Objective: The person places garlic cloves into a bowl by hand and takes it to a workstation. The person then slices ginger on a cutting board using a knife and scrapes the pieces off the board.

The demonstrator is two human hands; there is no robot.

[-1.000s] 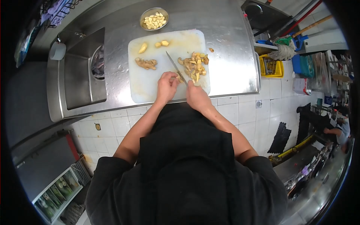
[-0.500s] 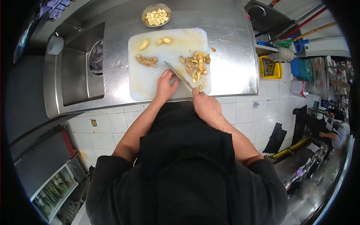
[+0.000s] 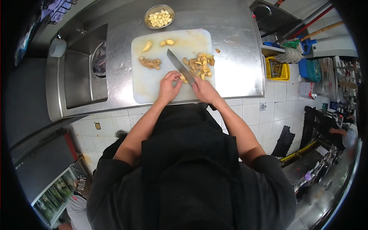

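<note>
Left hand: your left hand (image 3: 168,86) is over the near part of the board (image 3: 143,90), fingers bent by a small yellow bit (image 3: 183,78). I cannot tell if they pinch it or just touch it.
Right hand: your right hand (image 3: 204,91) is closed on the handle of the knife (image 3: 176,61), near the board's near edge.
Knife: long, flat, gray and pointy. It slants over the board, tip away from you. Your left fingertips are close to the blade, so a slip could cut them.
Bit: it is small and partly hidden. If it is wet, it could slide or roll, and the knife could skid.
Pile: the chunks (image 3: 201,63) on the board's right side are lumpy, some yellow, some brown. A bump from the knife could push some off.
Root: the brown root (image 3: 150,62) on the board's left side is knobby and could rock.
Board: flat and white, with round corners and yellow stains. If the smooth, shiny metal table (image 3: 237,61) under it is wet, it could slide.
Bowl: the round metal bowl (image 3: 159,7) past the board's far edge holds pale, smooth cloves (image 3: 160,18).
</note>
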